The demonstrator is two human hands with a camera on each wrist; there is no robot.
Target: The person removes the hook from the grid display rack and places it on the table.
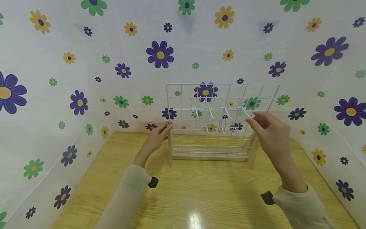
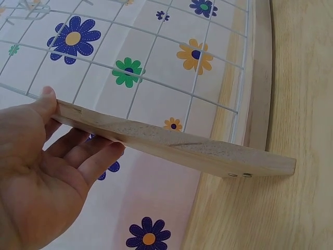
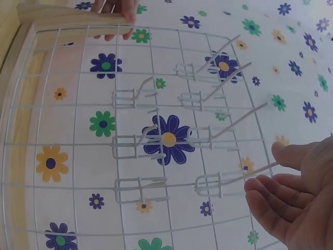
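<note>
A white wire grid rack [image 1: 188, 138] stands upright in a wooden frame, its base bar [image 1: 210, 156] resting on the table. Several white wire hooks [image 3: 139, 146] hang on the grid in two rows, their prongs sticking out toward me. My left hand [image 1: 156, 137] grips the upper end of the left wooden post [image 2: 177, 148], thumb on one side and fingers on the other. At the right end of the upper row, my right hand [image 1: 271, 133] holds the prong of a hook [image 3: 209, 186] between thumb and fingers. That prong's tip is partly hidden by the hand.
The rack stands on a wood-grain table [image 1: 183, 190], toward its back edge. White sheeting [image 1: 114, 41] printed with purple, green and yellow flowers encloses the table at the back and both sides. A black piece [image 1: 267, 197] sits at the right cuff, another [image 1: 153, 182] at the left.
</note>
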